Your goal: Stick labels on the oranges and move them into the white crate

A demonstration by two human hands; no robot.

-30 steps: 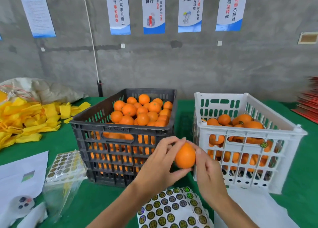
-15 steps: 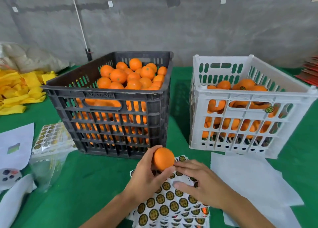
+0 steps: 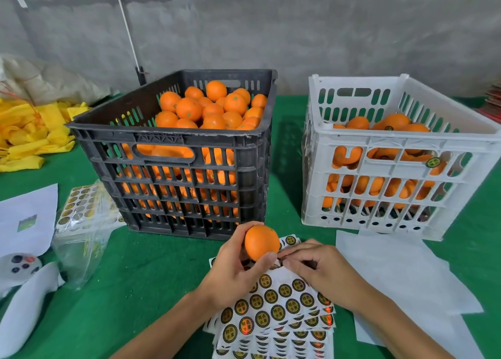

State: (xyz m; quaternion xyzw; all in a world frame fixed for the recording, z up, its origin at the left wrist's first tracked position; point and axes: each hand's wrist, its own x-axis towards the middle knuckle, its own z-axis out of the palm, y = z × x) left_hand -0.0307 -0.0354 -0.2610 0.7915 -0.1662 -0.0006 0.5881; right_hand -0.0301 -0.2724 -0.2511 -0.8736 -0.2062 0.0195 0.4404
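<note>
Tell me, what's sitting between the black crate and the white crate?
Nothing: in the head view, only bare green table cover separates the black crate from the white crate.

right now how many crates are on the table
2. The black crate stands left of centre, heaped with oranges. The white crate stands to its right, partly filled. None other shows in this view.

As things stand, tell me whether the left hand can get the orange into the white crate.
Probably yes. The left hand grips the orange just in front of the black crate. The white crate stands to the right, open-topped, but the right hand lies across that path.
</note>
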